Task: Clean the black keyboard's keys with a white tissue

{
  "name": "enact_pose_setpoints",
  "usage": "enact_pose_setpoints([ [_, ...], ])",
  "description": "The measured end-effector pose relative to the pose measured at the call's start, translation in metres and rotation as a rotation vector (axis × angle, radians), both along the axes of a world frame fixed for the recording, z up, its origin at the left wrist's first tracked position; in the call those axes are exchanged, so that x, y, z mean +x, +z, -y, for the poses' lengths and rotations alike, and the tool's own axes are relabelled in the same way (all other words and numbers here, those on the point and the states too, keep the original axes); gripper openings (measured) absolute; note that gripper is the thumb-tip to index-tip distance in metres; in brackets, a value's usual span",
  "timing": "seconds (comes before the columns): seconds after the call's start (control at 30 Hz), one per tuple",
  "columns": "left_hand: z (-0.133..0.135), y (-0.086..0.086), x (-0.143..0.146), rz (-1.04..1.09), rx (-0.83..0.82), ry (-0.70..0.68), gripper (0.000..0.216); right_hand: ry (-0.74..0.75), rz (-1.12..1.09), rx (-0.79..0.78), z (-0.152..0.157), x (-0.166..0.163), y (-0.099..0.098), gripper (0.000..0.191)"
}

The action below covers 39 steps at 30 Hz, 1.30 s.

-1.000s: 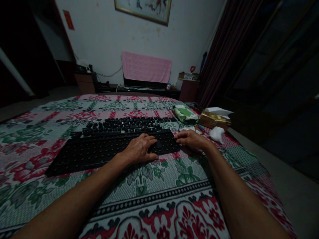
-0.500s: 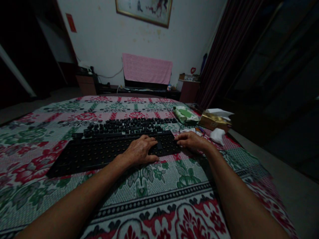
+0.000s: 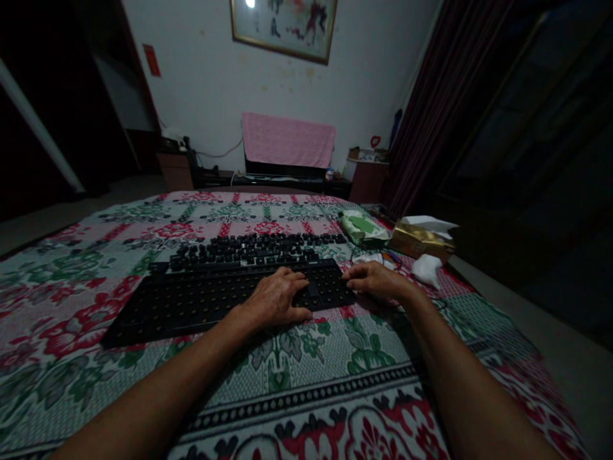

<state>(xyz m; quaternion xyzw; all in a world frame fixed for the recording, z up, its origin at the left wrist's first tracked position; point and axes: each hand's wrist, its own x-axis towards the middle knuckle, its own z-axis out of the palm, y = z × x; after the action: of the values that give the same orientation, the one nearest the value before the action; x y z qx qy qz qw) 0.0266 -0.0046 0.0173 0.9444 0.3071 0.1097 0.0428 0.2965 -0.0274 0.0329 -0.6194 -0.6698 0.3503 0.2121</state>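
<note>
A black keyboard with its keycaps off [image 3: 191,303] lies on the floral cloth [image 3: 306,377] in front of me, rows of small sockets showing. My left hand [image 3: 278,297] rests on its right-hand part, fingers stretched over the top and thumb apart along the near edge. At the keyboard's right end is my right hand [image 3: 376,281], its fingertips drawn together in a pinch close to the last key columns. Whatever those fingertips may hold is hidden. Loose black keycaps [image 3: 253,246] are heaped along the keyboard's far side.
Right of the keycaps lie a green-and-white wipes pack [image 3: 364,227], a gold tissue box [image 3: 419,239] and a crumpled white tissue [image 3: 427,269]. A thin dark cable and small items sit behind my right hand. Farther off, a pink cloth [image 3: 288,140] covers a screen.
The whole view has shifted slightly, so the scene sits a little lower and to the right. Both hands keep about the same places on the keyboard.
</note>
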Motion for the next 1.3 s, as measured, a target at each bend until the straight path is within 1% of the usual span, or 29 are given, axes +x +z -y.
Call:
enact_pose_setpoints([
  [0.33, 0.003, 0.004, 0.000, -0.007, -0.006, 0.000, 0.059, -0.016, -0.030, -0.045, 0.004, -0.004, 0.006, 0.022],
  [0.5, 0.008, 0.006, 0.001, -0.020, 0.000, -0.022, 0.055, 0.017, -0.036, -0.085, 0.003, 0.002, 0.004, 0.025],
  [0.6, 0.010, 0.007, 0.002, -0.022, 0.002, -0.027, 0.056, 0.048, -0.014, -0.079, 0.001, 0.004, 0.003, 0.026],
  [0.83, 0.011, 0.008, 0.002, -0.014, 0.003, -0.031, 0.052, 0.042, -0.001, -0.075, -0.001, 0.006, 0.001, 0.029],
  [1.03, 0.010, 0.007, 0.002, -0.004, 0.006, -0.039, 0.053, 0.026, 0.015, -0.066, 0.002, 0.005, 0.004, 0.025],
  [1.17, 0.010, 0.007, 0.002, -0.018, -0.012, -0.033, 0.055, -0.033, 0.026, 0.003, -0.009, 0.001, 0.008, 0.027],
  [1.23, 0.009, 0.006, 0.003, -0.016, -0.008, -0.034, 0.055, -0.077, 0.059, 0.075, -0.022, -0.003, 0.006, 0.027],
  [1.3, 0.009, 0.006, 0.003, -0.015, -0.002, -0.035, 0.054, -0.103, 0.122, 0.183, -0.039, -0.008, 0.002, 0.025],
])
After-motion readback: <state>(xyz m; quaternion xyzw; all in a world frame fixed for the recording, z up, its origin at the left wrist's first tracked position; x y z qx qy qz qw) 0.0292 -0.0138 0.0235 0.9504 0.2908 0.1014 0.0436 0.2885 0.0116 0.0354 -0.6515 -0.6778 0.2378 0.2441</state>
